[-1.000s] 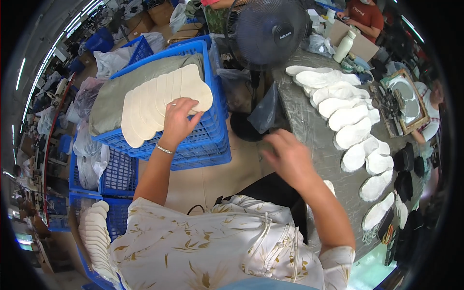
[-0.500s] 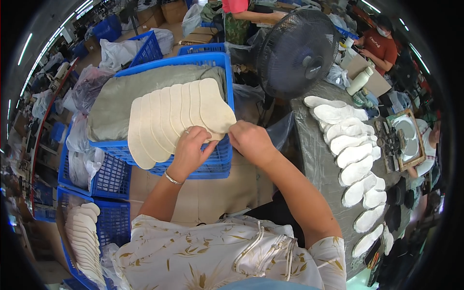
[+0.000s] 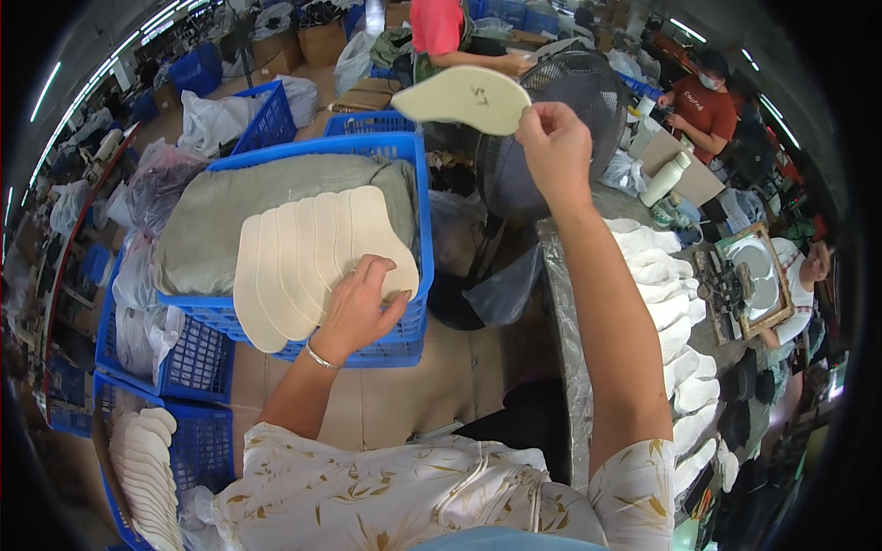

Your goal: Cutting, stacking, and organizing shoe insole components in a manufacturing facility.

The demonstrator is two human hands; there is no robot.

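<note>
My right hand (image 3: 556, 151) is raised beside the fan, pinching the edge of one pale insole (image 3: 459, 96). That insole points leftward in the air, its underside showing a dark mark. My left hand (image 3: 361, 308) lies on a fanned row of cream insoles (image 3: 303, 248), fingers bent over the rightmost ones and thumb apart. The row rests on a grey-green cloth bundle (image 3: 257, 184) that fills a blue plastic crate (image 3: 424, 184). Its lower ends overhang the crate's near rim.
A black fan (image 3: 597, 119) stands beyond the crate. To the right, several white shoe-shaped pieces (image 3: 675, 335) line a covered table (image 3: 560, 294). More insoles (image 3: 147, 468) stand in a blue crate (image 3: 207, 441) at lower left. Two co-workers (image 3: 707, 106) (image 3: 436, 32) are at the back.
My right hand has lifted one insole off the right end of the row and carried it up and to the right. My left hand stays on the row. The view has shifted slightly.
</note>
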